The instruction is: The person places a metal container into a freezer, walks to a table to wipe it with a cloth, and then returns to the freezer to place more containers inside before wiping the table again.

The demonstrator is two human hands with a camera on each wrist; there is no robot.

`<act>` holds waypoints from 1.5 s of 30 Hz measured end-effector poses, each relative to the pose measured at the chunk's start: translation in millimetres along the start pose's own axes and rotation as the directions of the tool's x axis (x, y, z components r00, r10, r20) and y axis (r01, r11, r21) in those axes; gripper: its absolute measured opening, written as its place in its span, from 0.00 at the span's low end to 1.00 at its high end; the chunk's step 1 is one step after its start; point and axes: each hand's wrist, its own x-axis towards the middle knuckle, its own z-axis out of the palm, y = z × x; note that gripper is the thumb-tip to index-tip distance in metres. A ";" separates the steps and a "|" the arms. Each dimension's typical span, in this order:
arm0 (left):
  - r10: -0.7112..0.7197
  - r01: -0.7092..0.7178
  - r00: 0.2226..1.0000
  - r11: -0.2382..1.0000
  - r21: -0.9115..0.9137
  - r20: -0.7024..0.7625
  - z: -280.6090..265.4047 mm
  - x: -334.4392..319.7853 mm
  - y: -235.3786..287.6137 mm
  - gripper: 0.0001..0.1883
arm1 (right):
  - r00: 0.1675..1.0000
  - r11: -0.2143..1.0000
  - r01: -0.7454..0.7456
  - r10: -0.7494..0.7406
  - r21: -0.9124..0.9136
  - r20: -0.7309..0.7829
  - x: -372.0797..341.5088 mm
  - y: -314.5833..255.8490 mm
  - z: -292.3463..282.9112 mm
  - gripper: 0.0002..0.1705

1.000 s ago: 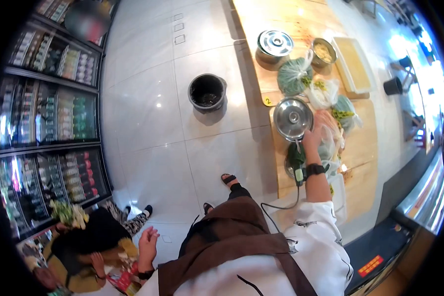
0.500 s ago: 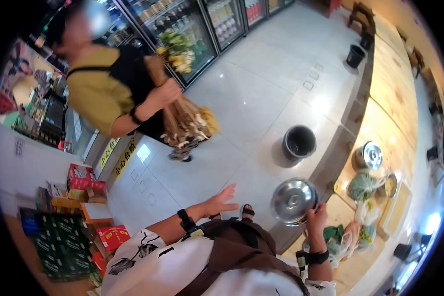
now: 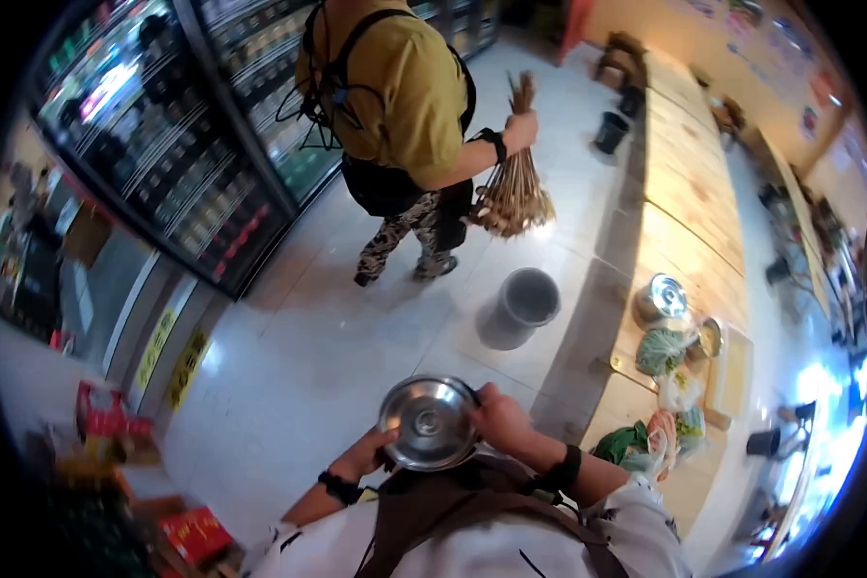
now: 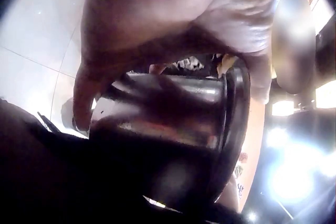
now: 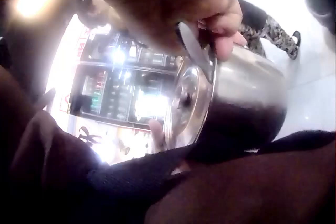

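At the far left, glossy red cardboard boxes point(image 3: 197, 535) sit low against the wall, below tall dark-framed glass-door fridges point(image 3: 193, 144) with rows of bottles.

The left hand point(image 3: 368, 451) has come up to the round, shiny stainless-steel pot point(image 3: 429, 422). Its grip is no longer empty: the fingers spread and bend around the smooth, curved wall, as the left wrist view shows. The pot itself is now in front of the brown apron point(image 3: 433, 496), above the floor and away from the bench, with its domed, ringed metal lid point(image 5: 185, 98) on. To the pot's right, the right hand point(image 3: 501, 419) keeps its grip closed at the dark handle side, thumb and fingers by the lid's edge. With both hands on it, the weight looks shared and steadier to carry; whether the lid is fixed or loose cannot be told, so keeping the pot level seems wise.

Beyond, a person in a mustard shirt point(image 3: 409, 91) holds a bunch of thin, dry-looking brown stalks point(image 3: 515, 197). A round grey plastic bin point(image 3: 530, 297) stands on the pale tiled floor.

At right, the long pale-wood bench point(image 3: 684, 241) bears a second lidded steel pot point(image 3: 663, 297), a crinkled clear bag of greens point(image 3: 661, 352) and a shallow whitish rectangular tray point(image 3: 732, 371).
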 end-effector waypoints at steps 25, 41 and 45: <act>0.604 -0.670 0.421 0.710 0.218 -0.677 -91.3 -258.8 -45.8 0.40 | 0.671 0.879 0.425 -0.466 0.216 0.577 27.1 -211.5 244.2 0.21; 0.199 -0.875 -0.304 0.330 0.356 -0.932 17.1 -317.2 -190.6 0.36 | -0.222 0.777 0.551 -0.215 0.305 0.951 -86.7 -314.0 359.8 0.11; 0.096 -0.848 -0.474 0.217 0.483 -0.875 52.1 -333.7 -235.3 0.36 | -0.402 0.698 0.612 -0.131 0.372 0.906 -152.4 -311.2 394.5 0.09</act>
